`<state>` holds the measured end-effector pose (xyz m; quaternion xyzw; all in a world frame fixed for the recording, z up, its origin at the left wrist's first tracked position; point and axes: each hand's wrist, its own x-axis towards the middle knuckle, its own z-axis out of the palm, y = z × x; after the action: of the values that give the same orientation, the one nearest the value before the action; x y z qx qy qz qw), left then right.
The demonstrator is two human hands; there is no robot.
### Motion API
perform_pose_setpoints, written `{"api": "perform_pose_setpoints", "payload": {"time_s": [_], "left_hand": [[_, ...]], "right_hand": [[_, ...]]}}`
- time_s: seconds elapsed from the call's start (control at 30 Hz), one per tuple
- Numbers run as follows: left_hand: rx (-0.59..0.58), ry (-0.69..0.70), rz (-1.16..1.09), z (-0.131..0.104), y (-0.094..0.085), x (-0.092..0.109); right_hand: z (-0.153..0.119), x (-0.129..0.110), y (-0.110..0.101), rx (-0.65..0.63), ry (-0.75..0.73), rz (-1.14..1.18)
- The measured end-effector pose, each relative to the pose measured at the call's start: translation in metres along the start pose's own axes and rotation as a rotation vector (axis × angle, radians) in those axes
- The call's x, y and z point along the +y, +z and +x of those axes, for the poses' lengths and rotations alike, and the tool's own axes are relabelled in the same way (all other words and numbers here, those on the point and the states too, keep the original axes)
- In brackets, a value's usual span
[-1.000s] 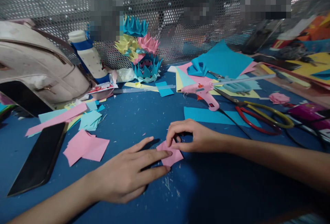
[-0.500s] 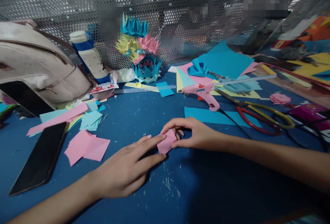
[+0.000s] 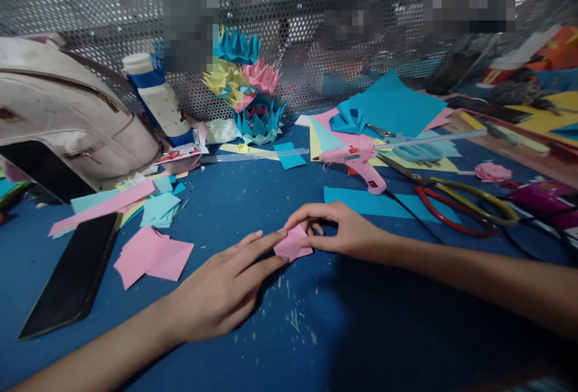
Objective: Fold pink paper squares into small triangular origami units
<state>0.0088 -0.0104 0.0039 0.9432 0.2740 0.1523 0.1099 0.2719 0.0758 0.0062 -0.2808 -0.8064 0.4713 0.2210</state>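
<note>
Palm-down, the left hand rests slightly spread fingertips on the pink paper, its edge pinched by the arched right hand, blue table separating them from the glue gun.

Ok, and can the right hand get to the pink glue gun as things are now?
Probably yes: only a flat blue strip lies between the right hand and the glue gun, though the fingers must first leave the small pink paper.

Worn on the head, the lone camera looks forward and down across the blue bench from its near edge, facing the perforated screen.
</note>
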Motion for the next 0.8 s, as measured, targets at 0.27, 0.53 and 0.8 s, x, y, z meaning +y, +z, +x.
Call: {"api": "perform_pose_setpoints", "payload": {"time_s": [0.27, 0.53, 0.8], "left_hand": [[0.027, 0.038, 0.013, 0.0011, -0.0002, 0.0004], [0.025, 0.029, -0.005, 0.0012, -0.0006, 0.0012], [0.189, -0.042, 0.107, 0.0024, 0.0066, -0.0038]], "right_hand": [[0.0002, -0.0021, -0.0002, 0.016, -0.03, -0.025], [-0.0001, 0.0002, 0.0024, -0.017, -0.027, -0.015], [-0.0035, -0.0062, 0.0059, -0.171, 0.068, 0.095]]}}
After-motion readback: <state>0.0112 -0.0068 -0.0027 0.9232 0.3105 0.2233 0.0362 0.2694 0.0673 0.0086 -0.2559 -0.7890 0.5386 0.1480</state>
